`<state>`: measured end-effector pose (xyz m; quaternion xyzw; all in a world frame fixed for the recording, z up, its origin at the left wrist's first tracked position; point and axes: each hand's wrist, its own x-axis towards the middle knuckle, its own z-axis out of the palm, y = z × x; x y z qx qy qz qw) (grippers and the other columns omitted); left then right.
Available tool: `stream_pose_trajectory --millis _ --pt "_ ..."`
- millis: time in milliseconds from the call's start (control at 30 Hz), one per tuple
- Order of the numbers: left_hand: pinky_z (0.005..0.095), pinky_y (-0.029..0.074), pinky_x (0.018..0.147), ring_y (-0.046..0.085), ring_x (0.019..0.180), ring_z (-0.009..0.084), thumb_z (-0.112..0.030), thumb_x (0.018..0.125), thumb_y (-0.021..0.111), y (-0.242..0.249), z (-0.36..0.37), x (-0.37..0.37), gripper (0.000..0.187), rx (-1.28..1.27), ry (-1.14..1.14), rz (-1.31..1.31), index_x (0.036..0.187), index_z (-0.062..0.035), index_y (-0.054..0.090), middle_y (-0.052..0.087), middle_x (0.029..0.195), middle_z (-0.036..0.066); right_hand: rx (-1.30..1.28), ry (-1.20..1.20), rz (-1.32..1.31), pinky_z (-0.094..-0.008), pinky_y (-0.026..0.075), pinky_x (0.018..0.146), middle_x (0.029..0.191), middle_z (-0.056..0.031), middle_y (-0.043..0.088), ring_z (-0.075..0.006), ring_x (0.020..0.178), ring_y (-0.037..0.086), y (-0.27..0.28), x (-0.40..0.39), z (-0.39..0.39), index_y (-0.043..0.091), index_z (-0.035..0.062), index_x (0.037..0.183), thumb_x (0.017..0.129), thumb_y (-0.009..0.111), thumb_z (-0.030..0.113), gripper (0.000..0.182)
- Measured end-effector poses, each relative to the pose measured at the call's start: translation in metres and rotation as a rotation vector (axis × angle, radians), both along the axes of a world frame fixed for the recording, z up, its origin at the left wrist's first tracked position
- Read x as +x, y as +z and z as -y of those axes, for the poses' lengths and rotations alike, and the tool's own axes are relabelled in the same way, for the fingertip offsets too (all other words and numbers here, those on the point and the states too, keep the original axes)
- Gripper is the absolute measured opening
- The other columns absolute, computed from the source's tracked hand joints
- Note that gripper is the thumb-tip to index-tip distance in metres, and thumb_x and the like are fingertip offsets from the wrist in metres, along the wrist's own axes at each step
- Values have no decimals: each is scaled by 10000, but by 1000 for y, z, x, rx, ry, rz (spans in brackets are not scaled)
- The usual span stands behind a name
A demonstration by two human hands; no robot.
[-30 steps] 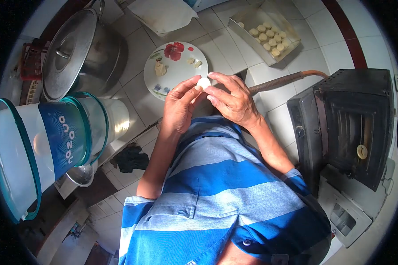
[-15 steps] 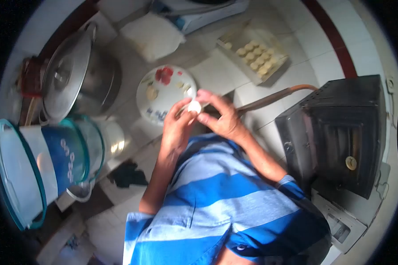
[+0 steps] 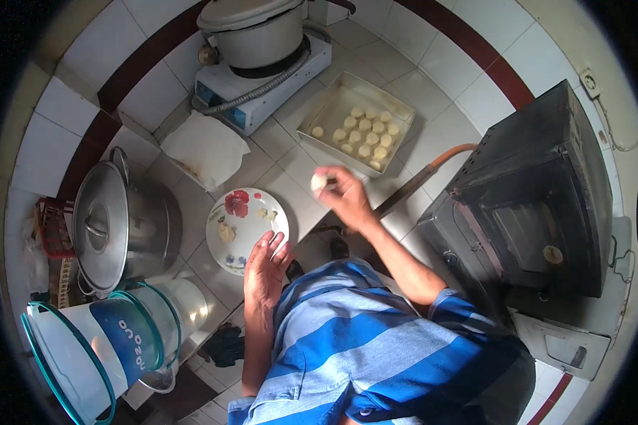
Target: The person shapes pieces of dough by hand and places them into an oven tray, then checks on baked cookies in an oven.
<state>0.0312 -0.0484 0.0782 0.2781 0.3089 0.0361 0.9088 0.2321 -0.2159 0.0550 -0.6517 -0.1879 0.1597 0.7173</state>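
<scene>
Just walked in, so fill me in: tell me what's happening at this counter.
A person in a striped shirt holds a small ball of dough in the right hand, stretched toward a metal tray of similar dough pieces. The left hand hangs open and empty beside a flowered plate with scraps on it.

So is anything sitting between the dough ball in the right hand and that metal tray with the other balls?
Nothing visible. The right hand holds the dough ball just short of the tray, with only bare tiled counter between them. The floral plate lies off to the side, by the left hand.
</scene>
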Motion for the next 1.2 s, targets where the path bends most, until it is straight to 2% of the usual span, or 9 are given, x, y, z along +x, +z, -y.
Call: stream_pose_trajectory --millis 133,233,400,467,667,800,900,1067,1200 --pt "402 565 981 664 1147 278 -224 1003 674 -9 -11 -16 462 21 114 -10 1383 -28 499 618 1331 144 -222 -204 66 -304 587 822 1149 -109 712 -193 961 704 -5 83 15 644 31 1275 867 754 75 424" --pt "389 507 965 586 1159 276 -316 1008 661 -17 -17 -30 519 88 166 -48 1418 -47 491 552 1375 117 -366 -269 253 -324 583 809 1114 -136 723 -213 928 713 -12 129 11 650 7 1249 855 759 88 416" --pt "396 504 986 594 1142 266 -290 1008 663 -25 -19 -48 470 71 245 -84 1384 -50 512 559 1368 119 -542 -122 386 -309 553 799 1058 -113 711 -170 865 673 -45 190 -10 651 13 1250 868 755 128 412" --pt "398 504 992 595 1144 264 -278 1010 660 -25 -19 -51 461 50 275 -82 1384 -51 514 561 1370 120 -617 -61 401 -428 547 869 1110 -210 701 -346 1000 693 -48 201 -18 650 14 1253 827 777 138 462" --pt "417 545 1007 659 1151 274 -198 1015 649 -26 -22 -60 326 -11 335 -81 1304 -62 584 653 1318 110 -685 56 592 -497 505 963 1167 -226 694 -408 1080 655 -71 227 -29 644 27 1305 890 708 158 441" --pt "426 524 1036 634 1176 283 -196 1022 643 -38 -28 -65 359 11 335 -11 1331 -38 555 599 1356 154 -696 -177 858 -353 557 834 1170 -167 722 -249 925 702 -44 211 -24 642 29 1327 919 707 119 423" --pt "427 508 1061 618 1190 290 -197 1029 635 -33 -30 -65 386 84 357 -29 1341 1 524 564 1362 191 -416 -133 463 -331 571 771 1135 -141 728 -228 936 713 -1 150 -36 660 40 1293 934 665 72 361" --pt "423 527 1040 646 1152 282 -188 1034 624 -25 -39 -54 382 118 324 -110 1335 23 518 602 1324 180 -426 201 413 -359 580 771 1099 -122 727 -252 939 717 -1 35 -64 699 41 1174 931 660 77 249" --pt "389 563 985 678 1104 264 -165 1025 632 -22 -45 -53 368 97 273 -28 1323 22 524 639 1275 162 -474 420 732 -425 548 881 1074 -156 701 -337 997 678 -33 -10 -82 708 52 1114 891 656 83 231"
